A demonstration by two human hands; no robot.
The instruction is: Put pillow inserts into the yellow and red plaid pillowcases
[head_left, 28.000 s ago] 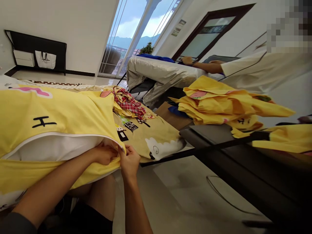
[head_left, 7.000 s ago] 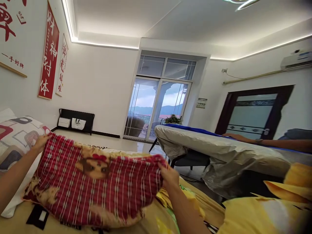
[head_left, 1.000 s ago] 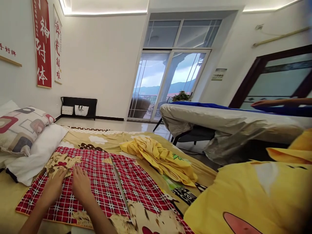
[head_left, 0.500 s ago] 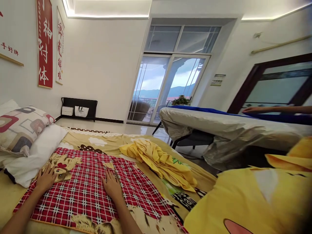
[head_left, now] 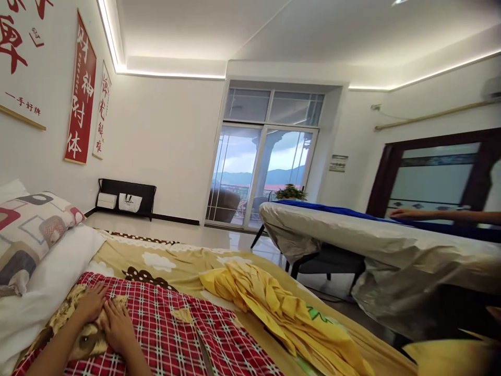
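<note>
Left hand [head_left: 91,305] and right hand [head_left: 118,327] side by side, palms flat, fingers spread on red-and-white checked woven cloth [head_left: 168,339], crumpled yellow fabric heap [head_left: 274,308] near, soft white pillow [head_left: 50,277] beside

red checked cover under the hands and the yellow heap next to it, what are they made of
Red checked cover: thin woven cloth, probably cotton, matte; it lies flat with soft creases. Yellow heap: similar light fabric, matte, crumpled into loose folds.

hands [head_left: 104,318] on checked cloth [head_left: 172,339], crumpled cloth [head_left: 274,308] right, pillows [head_left: 35,240] left
</note>
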